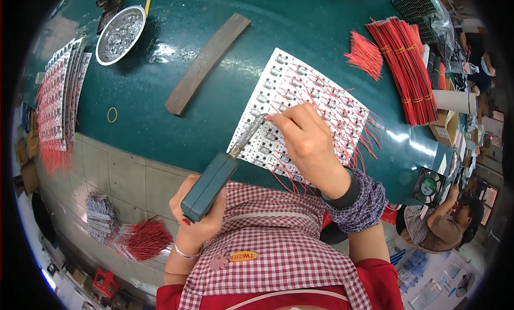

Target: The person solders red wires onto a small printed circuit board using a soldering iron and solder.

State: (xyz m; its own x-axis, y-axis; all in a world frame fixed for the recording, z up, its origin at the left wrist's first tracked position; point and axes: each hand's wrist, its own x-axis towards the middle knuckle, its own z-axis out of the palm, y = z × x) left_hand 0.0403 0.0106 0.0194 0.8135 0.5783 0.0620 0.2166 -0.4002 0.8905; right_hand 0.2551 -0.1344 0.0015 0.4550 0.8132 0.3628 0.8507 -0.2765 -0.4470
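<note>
My left hand (199,211) is wrapped round the handle of a dark green soldering gun (210,185). Its grey metal shaft slants up to the right, and its tip meets a white circuit board panel (252,105). Close to that tip, my right hand (309,143) pinches with thumb and forefinger; a bit of red shows at the fingertips, probably a wire end. Rows of small silver and black parts cover the panel. Many thin red wires (368,134) stick out across its right half and over its near edge. My right hand hides part of the panel's middle.
On the green table lie a brown wooden bar (208,64), a bowl of silvery bits (121,38) and a rubber band (112,115). Panels (63,95) stand stacked at left. Red wire bundles (404,69) lie at right, near a small fan (429,185). Another person (443,221) sits beyond.
</note>
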